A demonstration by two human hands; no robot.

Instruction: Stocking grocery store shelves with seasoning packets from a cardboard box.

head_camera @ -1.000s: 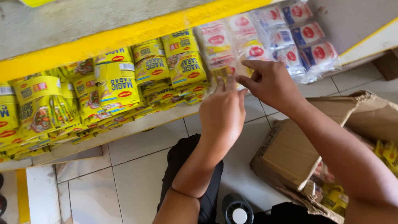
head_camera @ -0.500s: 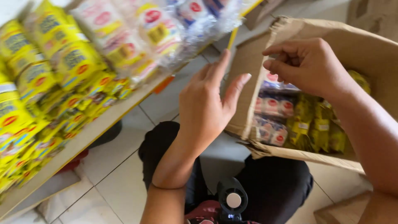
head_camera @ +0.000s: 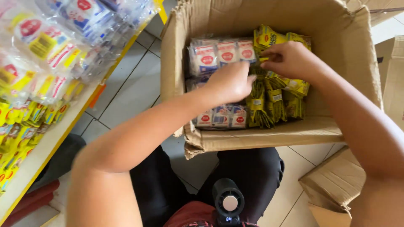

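Note:
An open cardboard box (head_camera: 269, 136) stands on the floor in front of me. Its left half holds white sachet packs (head_camera: 219, 52) and its right half holds yellow sachet strips (head_camera: 273, 105). My left hand (head_camera: 229, 82) reaches into the middle of the box, with its fingers curled down onto the yellow strips beside the white packs. My right hand (head_camera: 290, 61) is inside the box at the back right. Its fingers are closed on the top of a bundle of yellow strips (head_camera: 269, 38).
A yellow-edged shelf (head_camera: 46, 143) on the left carries hanging white-and-blue packs (head_camera: 84, 17) and yellow sachets (head_camera: 21, 122). Grey floor tiles (head_camera: 130, 84) lie between shelf and box. More cardboard (head_camera: 332, 185) lies at the lower right. A small black device (head_camera: 228, 201) hangs at my chest.
My view swung from the shelf down to the box. Both hands left the shelf packs and went down into the box, onto the yellow strips.

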